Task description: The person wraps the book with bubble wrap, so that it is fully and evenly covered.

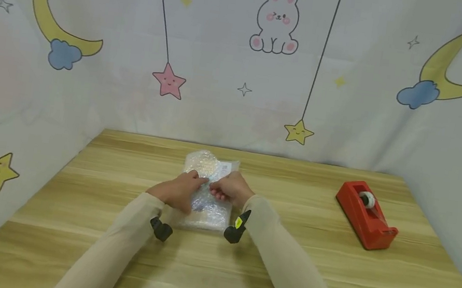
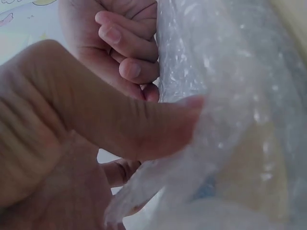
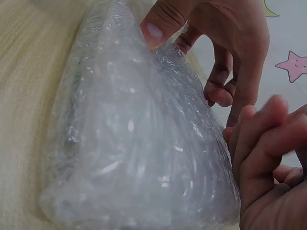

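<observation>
A flat parcel in clear bubble wrap [image 1: 209, 219] lies on the table, with yellowish and blue patches showing through and a white label near its far edge. My left hand [image 1: 178, 189] pinches a raised edge of the wrap between thumb and fingers, plainest in the left wrist view, where its thumb [image 2: 158, 127] presses on the film. Facing it, my right hand [image 1: 231, 189] has its fingers curled against the wrap close to the left thumb. The right fingertips [image 2: 132, 69] touch the parcel's side; the exact spot they pinch is hidden.
To the right stands a red tape dispenser [image 1: 366, 215] with a roll of tape in it. White cloth [image 1: 217, 113] printed with stars, moons and a rabbit hangs behind and at both sides of the wooden table [image 1: 124, 159].
</observation>
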Motion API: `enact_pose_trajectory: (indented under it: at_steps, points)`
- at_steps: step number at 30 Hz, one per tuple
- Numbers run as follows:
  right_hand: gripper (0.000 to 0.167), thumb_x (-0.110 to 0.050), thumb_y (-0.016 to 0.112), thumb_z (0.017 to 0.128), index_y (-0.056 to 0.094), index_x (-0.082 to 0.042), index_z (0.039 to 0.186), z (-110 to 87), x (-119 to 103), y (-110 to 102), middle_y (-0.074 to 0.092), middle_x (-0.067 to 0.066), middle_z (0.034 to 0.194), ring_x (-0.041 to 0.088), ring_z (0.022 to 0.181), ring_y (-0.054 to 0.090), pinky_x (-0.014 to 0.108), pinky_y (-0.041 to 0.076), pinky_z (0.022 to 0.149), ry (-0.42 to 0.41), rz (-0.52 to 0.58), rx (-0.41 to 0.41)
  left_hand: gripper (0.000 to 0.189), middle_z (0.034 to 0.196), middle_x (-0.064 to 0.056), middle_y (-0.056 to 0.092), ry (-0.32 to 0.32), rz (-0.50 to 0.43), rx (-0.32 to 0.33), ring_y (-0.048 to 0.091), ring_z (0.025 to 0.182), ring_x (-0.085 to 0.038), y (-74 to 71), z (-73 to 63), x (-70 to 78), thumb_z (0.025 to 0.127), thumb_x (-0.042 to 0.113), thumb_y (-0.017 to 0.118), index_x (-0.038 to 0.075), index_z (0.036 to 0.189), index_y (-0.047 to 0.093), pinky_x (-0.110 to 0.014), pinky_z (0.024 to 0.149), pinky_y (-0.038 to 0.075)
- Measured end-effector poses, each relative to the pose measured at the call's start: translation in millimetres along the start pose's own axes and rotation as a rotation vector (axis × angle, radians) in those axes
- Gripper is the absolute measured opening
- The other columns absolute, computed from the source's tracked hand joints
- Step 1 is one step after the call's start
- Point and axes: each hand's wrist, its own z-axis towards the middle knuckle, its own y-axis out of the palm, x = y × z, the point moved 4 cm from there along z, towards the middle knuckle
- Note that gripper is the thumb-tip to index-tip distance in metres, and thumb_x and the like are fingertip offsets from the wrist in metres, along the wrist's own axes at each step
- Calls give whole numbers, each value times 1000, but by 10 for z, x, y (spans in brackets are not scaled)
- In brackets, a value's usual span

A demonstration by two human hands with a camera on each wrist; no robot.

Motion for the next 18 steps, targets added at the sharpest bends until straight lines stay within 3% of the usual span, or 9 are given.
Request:
enact_pose_trajectory:
  at_steps: [6,13,16,18]
  points:
    - [21,0,63,92,64,-1,71,-46,-4,-23,58,-2,52,3,42,46,15,35,42,-15,-2,31,93,120,-16,51,-23,-32,-44,50,100,-23,-9,69,-21,61,-1,73,2,149,43,-38,87,48]
    - [34,-20,58,100,65,-2,72,-161,0,-120,59,-3,52,1,40,45,14,35,41,24,-21,12,92,122,-14,51,-47,-64,-45,51,102,-23,6,102,-49,62,0,76,3,149,43,-39,90,48]
    - [38,-27,57,100,63,-5,71,-233,-25,-200,55,-3,51,4,41,42,16,32,41,-2,-157,-20,93,123,-14,50,-62,-71,-45,50,102,-23,7,87,-40,63,-1,76,4,149,42,-39,89,48]
    - [37,-30,58,100,62,-5,72,-267,-68,-241,55,-2,53,6,43,42,19,32,42,-80,-333,-3,93,124,-14,49,-67,-70,-46,50,103,-24,14,76,-31,63,-1,75,5,150,41,-39,88,48]
